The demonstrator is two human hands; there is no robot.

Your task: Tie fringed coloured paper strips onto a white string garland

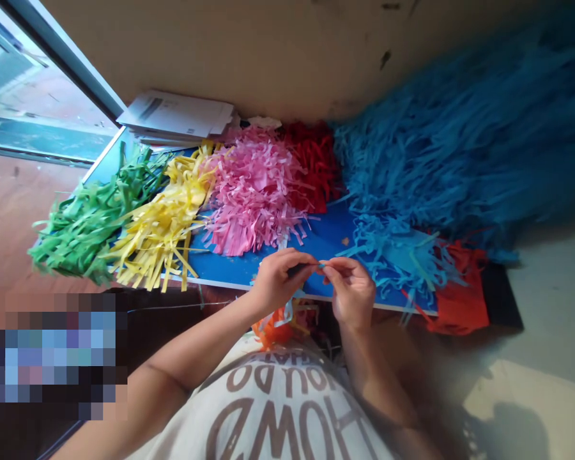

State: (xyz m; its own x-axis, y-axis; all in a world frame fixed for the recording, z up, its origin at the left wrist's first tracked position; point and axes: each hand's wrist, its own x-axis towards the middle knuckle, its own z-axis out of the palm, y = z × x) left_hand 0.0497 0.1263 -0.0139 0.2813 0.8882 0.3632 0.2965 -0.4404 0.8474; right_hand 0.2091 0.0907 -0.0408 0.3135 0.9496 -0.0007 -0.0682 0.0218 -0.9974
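Observation:
My left hand [280, 276] and my right hand [352, 289] meet just above the front edge of a blue table [326, 239]. Pinched between both sets of fingertips is a small blue paper strip [322, 265], mostly hidden by the fingers. Below the hands, against my shirt, orange fringed paper [272, 329] shows with a pale blue strip [287, 312] beside it. Beyond the hands lies a pile of pink fringed paper [253, 191]. Light blue fringed paper [393, 249] rests to the right, nearest my right hand.
Green [91, 220] and yellow fringed paper [160, 223] hang over the table's left front edge. Red fringes [314, 163] lie behind, near a large blue fringed mass [450, 140]. Orange-red paper [462, 291] overhangs at right. A paper stack [177, 115] sits by the wall.

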